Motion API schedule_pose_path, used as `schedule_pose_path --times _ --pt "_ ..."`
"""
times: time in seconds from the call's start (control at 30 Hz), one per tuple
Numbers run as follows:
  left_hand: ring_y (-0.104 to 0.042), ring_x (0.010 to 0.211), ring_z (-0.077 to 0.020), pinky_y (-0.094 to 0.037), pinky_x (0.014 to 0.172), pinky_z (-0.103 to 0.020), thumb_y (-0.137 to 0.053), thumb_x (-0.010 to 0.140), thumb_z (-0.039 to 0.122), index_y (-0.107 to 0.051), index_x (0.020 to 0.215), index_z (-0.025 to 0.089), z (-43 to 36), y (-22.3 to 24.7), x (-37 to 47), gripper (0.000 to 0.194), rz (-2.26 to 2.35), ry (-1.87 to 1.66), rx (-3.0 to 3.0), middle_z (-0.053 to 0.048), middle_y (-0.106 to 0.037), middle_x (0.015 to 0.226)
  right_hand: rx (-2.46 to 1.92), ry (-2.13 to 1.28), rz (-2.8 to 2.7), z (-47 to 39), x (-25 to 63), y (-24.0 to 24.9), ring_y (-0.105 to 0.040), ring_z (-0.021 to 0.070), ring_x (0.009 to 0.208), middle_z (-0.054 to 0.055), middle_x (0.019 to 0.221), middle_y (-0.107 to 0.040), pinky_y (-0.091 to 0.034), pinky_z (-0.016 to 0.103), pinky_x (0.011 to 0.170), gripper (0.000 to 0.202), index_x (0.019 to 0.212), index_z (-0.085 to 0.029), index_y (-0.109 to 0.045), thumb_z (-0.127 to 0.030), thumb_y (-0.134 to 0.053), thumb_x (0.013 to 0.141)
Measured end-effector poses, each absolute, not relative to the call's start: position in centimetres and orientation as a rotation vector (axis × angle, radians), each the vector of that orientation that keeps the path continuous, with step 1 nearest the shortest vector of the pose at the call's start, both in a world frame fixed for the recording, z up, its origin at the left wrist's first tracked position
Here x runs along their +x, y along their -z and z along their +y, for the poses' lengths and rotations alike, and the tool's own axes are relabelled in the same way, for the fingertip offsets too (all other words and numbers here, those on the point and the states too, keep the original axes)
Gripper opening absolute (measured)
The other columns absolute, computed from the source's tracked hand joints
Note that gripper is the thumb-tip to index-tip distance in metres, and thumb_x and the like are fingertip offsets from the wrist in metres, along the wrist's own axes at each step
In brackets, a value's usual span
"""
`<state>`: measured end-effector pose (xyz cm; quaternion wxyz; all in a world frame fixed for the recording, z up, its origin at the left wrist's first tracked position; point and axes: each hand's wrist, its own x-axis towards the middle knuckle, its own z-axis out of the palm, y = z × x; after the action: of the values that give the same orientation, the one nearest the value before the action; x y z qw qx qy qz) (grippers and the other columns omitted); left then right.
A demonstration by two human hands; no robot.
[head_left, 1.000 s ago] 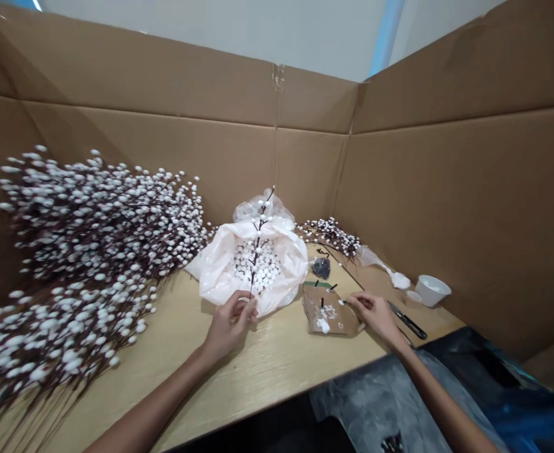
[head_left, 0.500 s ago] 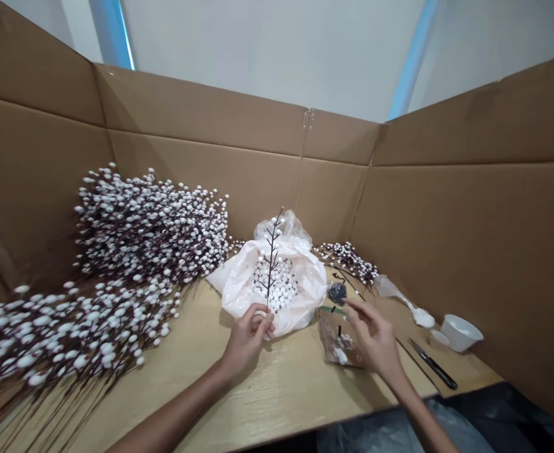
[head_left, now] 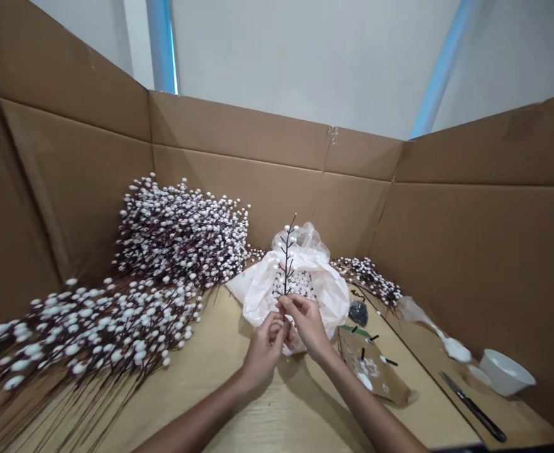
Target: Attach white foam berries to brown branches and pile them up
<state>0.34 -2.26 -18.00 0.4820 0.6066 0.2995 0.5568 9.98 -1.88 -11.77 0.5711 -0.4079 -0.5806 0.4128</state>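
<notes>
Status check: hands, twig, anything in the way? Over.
Left hand pinching twig low. Right hand at the twig, just above. Twig roughly upright before open white bag. Knife far right, apart from both hands.

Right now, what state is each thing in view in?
Berry branch: near-upright, partly bare
Left hand: closed on the berry branch
Right hand: fingertips at the berry branch, grip unclear
White plastic bag: open, white berries inside
Utility knife: blade exposed
White cup: upright, uncovered
Cardboard piece: smeared white
Berry-stem bundles: lying heaped
</notes>
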Motion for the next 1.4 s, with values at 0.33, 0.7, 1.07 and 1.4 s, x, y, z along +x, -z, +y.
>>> schedule_pose_path --times 0.33,0.7,1.07,1.4 --pt "-0.062 0.071 -0.0166 -0.048 0.065 -0.027 -0.055 0.083 0.037 -0.047 0.09 0.019 -2.4 16.8 -0.1 0.021 0.828 -1.375 1.567 -0.001 -0.059 0.075 -0.819 -0.756 -1.41 -0.2 10.4 8.0 -0.052 0.0131 0.061 0.0 0.062 -0.056 -0.042 0.025 0.059 0.028 0.071 -0.017 -0.059 -0.044 -0.058 0.079" --pt "-0.057 0.07 -0.0154 -0.048 0.066 -0.027 -0.047 0.086 0.027 -0.05 0.087 0.02 -0.3 16.3 -1.2 0.008 1.107 -1.348 2.1 -0.002 -0.057 0.078 -0.509 -0.693 -1.317 -0.1 10.9 -0.1 -0.053 0.0105 0.059 -0.001 0.062 -0.056 -0.046 0.027 0.06 0.014 0.077 -0.019 -0.058 -0.033 -0.06 0.078" --pt "-0.062 0.089 -0.0269 -0.045 0.075 -0.033 -0.046 0.071 -0.001 -0.058 0.094 0.015 6.0 12.6 0.4 0.031 1.306 -0.593 2.555 -0.012 -0.066 0.092 -0.497 -0.569 -1.396 -1.0 13.1 -1.4 -0.053 0.0089 0.057 -0.001 0.066 -0.059 -0.045 0.025 0.056 0.01 0.078 -0.018 -0.059 -0.027 -0.058 0.083" --pt "-0.061 0.072 -0.0228 -0.04 0.062 -0.028 -0.048 0.062 -0.001 -0.058 0.073 0.017 7.4 12.7 1.6 0.023 1.247 -0.479 2.517 -0.005 -0.064 0.071 -0.535 -0.622 -1.377 0.0 14.5 -1.3 -0.054 0.0088 0.057 -0.001 0.063 -0.061 -0.045 0.024 0.057 0.009 0.075 -0.017 -0.059 -0.022 -0.059 0.082"
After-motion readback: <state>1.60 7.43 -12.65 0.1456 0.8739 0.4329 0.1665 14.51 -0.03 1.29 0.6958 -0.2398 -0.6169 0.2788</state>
